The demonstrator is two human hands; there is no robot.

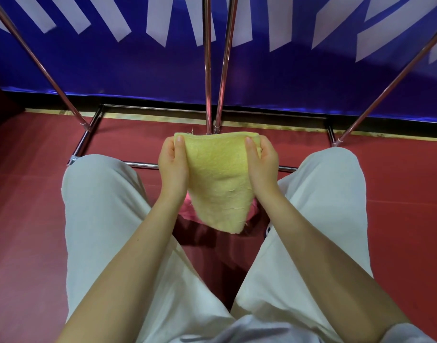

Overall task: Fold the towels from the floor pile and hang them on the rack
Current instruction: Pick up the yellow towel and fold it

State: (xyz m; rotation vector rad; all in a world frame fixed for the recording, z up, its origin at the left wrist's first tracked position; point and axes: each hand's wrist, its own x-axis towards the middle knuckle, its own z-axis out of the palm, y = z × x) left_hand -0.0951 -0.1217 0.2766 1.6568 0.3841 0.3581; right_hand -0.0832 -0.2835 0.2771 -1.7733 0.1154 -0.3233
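Note:
A folded yellow towel (218, 179) hangs in the air between my knees, its folded edge on top. My left hand (172, 167) grips its upper left corner, thumb on the near face. My right hand (262, 164) grips the upper right corner the same way. Under the yellow towel a pink towel (189, 210) lies on the red floor, mostly hidden. The metal rack (208, 70) stands just beyond my hands, with its shiny poles rising out of the top of the view and its base bars on the floor.
My legs in pale trousers (101, 219) flank the towels on both sides. A blue banner with white stripes (286, 70) forms the wall behind the rack. Slanted rack poles (39, 60) cross the left and right sides. Red floor (26, 194) spreads all around.

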